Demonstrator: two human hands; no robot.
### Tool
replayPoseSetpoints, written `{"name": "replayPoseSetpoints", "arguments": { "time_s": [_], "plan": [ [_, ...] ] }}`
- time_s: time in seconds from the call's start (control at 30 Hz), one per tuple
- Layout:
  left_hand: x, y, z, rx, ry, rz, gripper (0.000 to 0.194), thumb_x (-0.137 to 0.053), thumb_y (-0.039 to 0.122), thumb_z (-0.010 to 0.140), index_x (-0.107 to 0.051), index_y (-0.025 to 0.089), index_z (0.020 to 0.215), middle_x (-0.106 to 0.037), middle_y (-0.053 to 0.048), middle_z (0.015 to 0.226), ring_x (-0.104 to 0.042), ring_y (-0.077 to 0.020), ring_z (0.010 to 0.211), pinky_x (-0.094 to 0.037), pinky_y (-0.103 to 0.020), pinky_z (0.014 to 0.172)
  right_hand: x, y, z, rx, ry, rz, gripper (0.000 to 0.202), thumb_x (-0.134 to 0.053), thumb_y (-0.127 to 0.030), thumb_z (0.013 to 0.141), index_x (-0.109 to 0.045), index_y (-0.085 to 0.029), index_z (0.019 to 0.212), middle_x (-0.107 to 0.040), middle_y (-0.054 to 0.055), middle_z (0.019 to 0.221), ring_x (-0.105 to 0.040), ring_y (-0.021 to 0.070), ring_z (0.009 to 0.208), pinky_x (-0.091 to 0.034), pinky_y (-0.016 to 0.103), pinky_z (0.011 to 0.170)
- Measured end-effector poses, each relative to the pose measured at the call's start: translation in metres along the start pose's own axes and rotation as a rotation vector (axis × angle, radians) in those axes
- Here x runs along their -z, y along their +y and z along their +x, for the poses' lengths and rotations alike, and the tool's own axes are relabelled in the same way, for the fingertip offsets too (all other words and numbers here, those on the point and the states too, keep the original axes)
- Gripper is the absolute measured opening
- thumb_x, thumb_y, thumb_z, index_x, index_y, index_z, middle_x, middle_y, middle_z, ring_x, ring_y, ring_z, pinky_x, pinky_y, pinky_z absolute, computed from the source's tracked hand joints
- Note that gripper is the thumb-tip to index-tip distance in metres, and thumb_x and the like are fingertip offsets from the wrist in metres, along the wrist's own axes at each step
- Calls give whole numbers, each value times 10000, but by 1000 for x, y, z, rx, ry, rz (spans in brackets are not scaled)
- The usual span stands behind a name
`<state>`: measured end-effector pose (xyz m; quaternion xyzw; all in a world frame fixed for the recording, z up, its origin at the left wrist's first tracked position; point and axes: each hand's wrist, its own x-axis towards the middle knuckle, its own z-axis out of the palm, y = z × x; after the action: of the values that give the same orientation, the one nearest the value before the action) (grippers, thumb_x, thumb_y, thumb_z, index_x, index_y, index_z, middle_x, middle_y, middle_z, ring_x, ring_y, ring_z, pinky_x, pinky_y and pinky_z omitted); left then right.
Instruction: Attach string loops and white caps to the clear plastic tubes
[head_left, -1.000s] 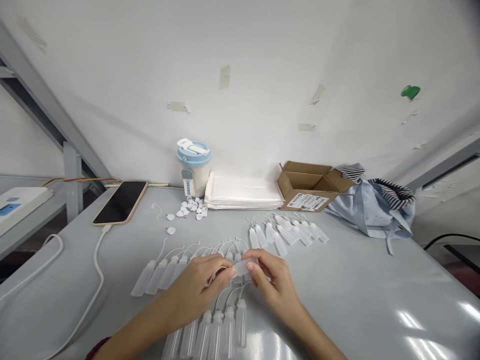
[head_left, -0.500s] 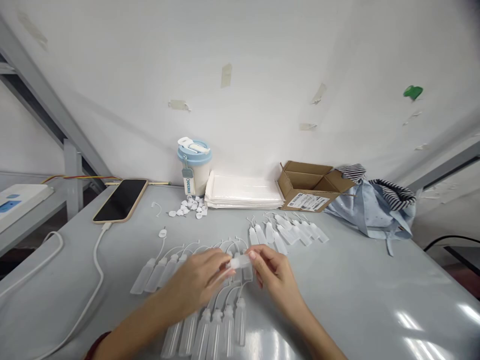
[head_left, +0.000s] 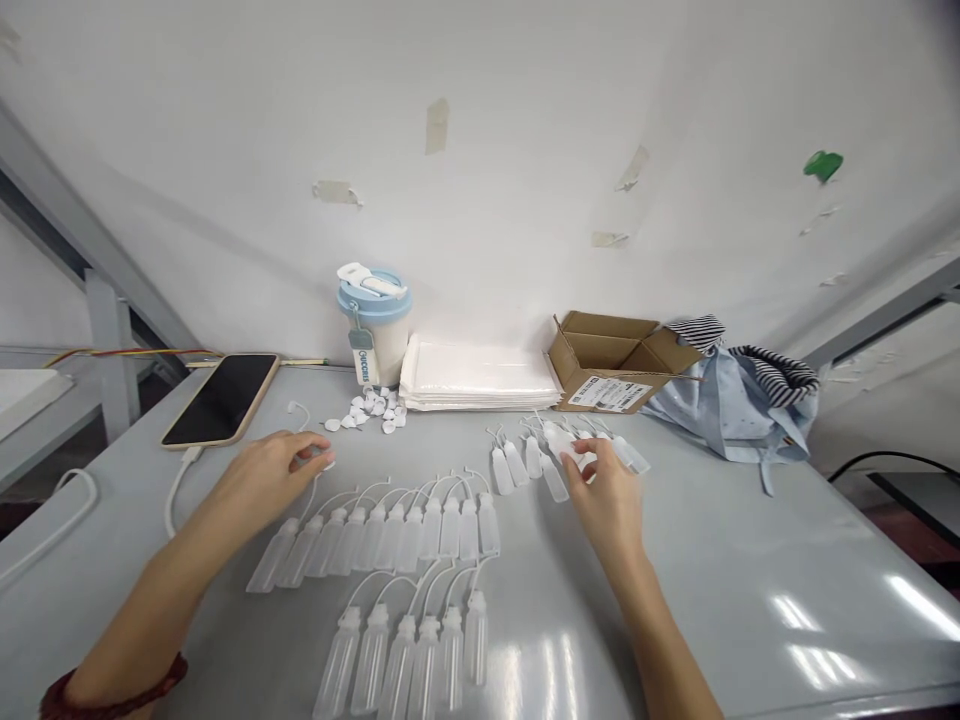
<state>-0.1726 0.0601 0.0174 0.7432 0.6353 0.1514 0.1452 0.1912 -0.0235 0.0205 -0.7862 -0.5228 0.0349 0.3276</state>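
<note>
My left hand (head_left: 281,475) has its fingertips closed around a small white cap (head_left: 330,459), mostly hidden by them. Below it, a thin strap runs down toward the leftmost translucent squeeze bottle (head_left: 273,556) of the upper row. My right hand (head_left: 609,490) reaches over the loose group at the right. Its thumb and forefinger are bent around a squeeze bottle (head_left: 561,440) there, though the grip is partly hidden. A lower row of several bottles (head_left: 400,660) lies nearer me, with curved straps at the necks.
Loose white caps (head_left: 367,409) lie by a blue-lidded cup (head_left: 381,335). Behind stand a stack of white packets (head_left: 480,375) and an open cardboard box (head_left: 611,365), with a light-blue cloth bag (head_left: 731,410) beside it. A phone (head_left: 223,400) and its cable (head_left: 178,490) are left.
My hands were together over the rows, both on one bottle. They have parted: my left hand moved left to the cap, my right hand went right to the loose bottles. The camera shifted slightly.
</note>
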Motion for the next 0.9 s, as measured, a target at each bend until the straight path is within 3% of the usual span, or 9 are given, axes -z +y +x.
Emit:
{"name": "replayPoseSetpoints", "arguments": {
  "time_s": [0.2, 0.33, 0.43, 0.53, 0.6, 0.73, 0.9],
  "plan": [
    [-3, 13, -1, -23, -17, -19, 348, -447, 447, 740, -692, 223, 846, -708, -82, 802, -652, -271, 735, -454, -338, 675, 0, -1, -2, 123, 77, 25, 193, -420, -357, 850, -521, -193, 833, -641, 127, 1014, -510, 138, 493, -382, 306, 539],
    [0, 14, -2, 0, -12, -93, 266, -474, 397, 683, -672, 228, 737, -707, -64, 744, -648, -271, 724, -452, -340, 671, 7, -8, -1, 100, 95, 126, 183, -481, -360, 829, -525, -196, 760, -618, 68, 839, -480, 130, 494, -396, 291, 542],
    [3, 15, -2, 47, -11, -132, 237, -484, 367, 647, -644, 213, 731, -702, -63, 718, -653, -276, 720, -466, -352, 682, 14, -19, -14, 61, -76, 268, 203, -494, -351, 834, -523, -200, 702, -546, -5, 625, -452, 131, 499, -363, 256, 504],
    [6, 17, -3, 74, -2, -170, 254, -491, 374, 655, -622, 197, 782, -705, -71, 775, -659, -267, 775, -483, -357, 739, 19, -34, -48, 134, -430, 304, 253, -471, -282, 840, -491, -197, 603, -493, -24, 515, -444, 124, 481, -306, 240, 474],
    [7, 21, -5, 84, 9, -222, 289, -506, 400, 672, -615, 187, 834, -699, -70, 813, -659, -254, 808, -494, -349, 771, 20, -43, -75, 188, -614, 256, 244, -512, -267, 814, -488, -192, 584, -533, -9, 517, -471, 126, 475, -285, 241, 468],
    [9, 38, -12, 118, 4, -493, 374, -611, 449, 650, -617, 177, 908, -692, -61, 867, -659, -251, 866, -519, -347, 804, 17, -53, -110, 214, -652, 62, 247, -539, -286, 787, -463, -204, 566, -564, 10, 500, -474, 140, 444, -233, 257, 464],
    [12, 61, -24, 126, -162, -752, 392, -706, 463, 644, -636, 189, 915, -698, -62, 962, -643, -246, 968, -526, -316, 828, 10, -55, -114, 157, -627, -139, 273, -492, -325, 811, -421, -221, 569, -580, 43, 515, -503, 176, 443, -221, 271, 459]
  ]
}}
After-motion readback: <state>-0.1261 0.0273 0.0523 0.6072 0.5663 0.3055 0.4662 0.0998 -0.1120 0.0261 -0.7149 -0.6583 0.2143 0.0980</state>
